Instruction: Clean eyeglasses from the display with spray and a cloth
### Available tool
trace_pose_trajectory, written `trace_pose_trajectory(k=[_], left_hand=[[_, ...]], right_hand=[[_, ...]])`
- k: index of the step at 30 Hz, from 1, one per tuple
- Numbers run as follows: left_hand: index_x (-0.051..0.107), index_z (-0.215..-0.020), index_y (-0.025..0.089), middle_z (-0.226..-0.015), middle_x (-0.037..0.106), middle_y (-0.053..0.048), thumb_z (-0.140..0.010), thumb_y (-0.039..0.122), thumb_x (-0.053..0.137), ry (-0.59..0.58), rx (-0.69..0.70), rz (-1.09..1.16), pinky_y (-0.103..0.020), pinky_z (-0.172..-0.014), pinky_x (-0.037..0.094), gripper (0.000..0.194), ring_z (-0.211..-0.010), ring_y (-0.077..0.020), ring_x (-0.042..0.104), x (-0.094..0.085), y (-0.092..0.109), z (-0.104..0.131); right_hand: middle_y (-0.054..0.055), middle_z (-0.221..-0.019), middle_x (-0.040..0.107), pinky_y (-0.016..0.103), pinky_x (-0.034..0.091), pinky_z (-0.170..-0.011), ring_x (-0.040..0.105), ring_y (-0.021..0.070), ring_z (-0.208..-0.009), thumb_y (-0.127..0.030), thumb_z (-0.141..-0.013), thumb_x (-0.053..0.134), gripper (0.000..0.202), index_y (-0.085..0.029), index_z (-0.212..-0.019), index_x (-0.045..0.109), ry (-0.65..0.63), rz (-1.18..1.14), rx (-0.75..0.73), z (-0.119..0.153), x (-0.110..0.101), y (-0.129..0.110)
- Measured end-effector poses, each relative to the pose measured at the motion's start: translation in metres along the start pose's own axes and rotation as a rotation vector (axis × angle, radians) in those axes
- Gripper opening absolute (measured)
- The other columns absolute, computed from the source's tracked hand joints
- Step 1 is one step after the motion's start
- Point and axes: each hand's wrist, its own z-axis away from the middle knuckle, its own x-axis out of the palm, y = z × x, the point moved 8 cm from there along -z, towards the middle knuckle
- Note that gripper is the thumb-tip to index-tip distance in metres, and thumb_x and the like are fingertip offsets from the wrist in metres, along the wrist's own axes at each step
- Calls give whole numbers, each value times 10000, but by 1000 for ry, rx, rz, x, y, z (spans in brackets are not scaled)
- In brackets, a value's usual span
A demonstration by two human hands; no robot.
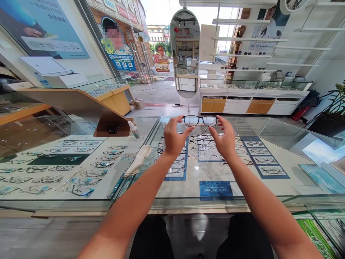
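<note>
"And there they are, the black-framed glasses (200, 118), up over the glass counter (172, 202), right between the two hands!"

"Left hand (174, 138) pinching the left end, thumb low, fingers up by the corner — and the right hand (225, 139) gripping the right end to match!"

"What's underneath?"

"Rows of spectacles (206, 141) inside the case, a pale cloth (138, 160) lying off to the left, and a small white bottle (134, 130) just beyond it — with the tall mirror (184, 54) standing farther back, past the counter!"
</note>
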Motion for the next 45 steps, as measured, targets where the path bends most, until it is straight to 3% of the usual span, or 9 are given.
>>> trace_pose_trajectory(k=[10, 25, 35, 45], left_hand=[[651, -1279, 232, -1078, 764, -92, -855, 611, 848, 41, 53, -83, -445, -903, 557, 602, -1015, -291, 753, -5, 9, 1], [641, -1279, 240, -1080, 752, -86, -847, 579, 870, 21, 39, -74, -449, -888, 568, 595, -1014, -282, 749, -4, 11, 1], [633, -1302, 213, -1085, 746, -80, -861, 516, 880, 63, 122, -49, -443, -920, 584, 589, -1021, -273, 743, -6, 16, 2], [638, -1326, 212, -1160, 774, -104, -860, 534, 879, 17, 30, 37, -435, -915, 616, 616, -1085, -276, 773, 1, 3, 1]], right_hand=[[171, -1411, 722, 554, 593, -1017, 703, 330, -1242, -619, -1020, 633, 654, -267, -1565, 558, -81, -69, 40, 1, 11, 13], [165, -1398, 730, 556, 586, -1029, 702, 326, -1240, -596, -1005, 653, 627, -245, -1520, 582, -71, -100, 65, 1, 10, 13], [164, -1463, 687, 538, 590, -1033, 688, 327, -1273, -563, -1018, 648, 600, -256, -1525, 555, -83, -123, 45, 0, 10, 10], [158, -1398, 695, 536, 601, -966, 688, 333, -1220, -591, -1001, 666, 596, -263, -1488, 564, -29, -70, 14, 0, 5, 6]])
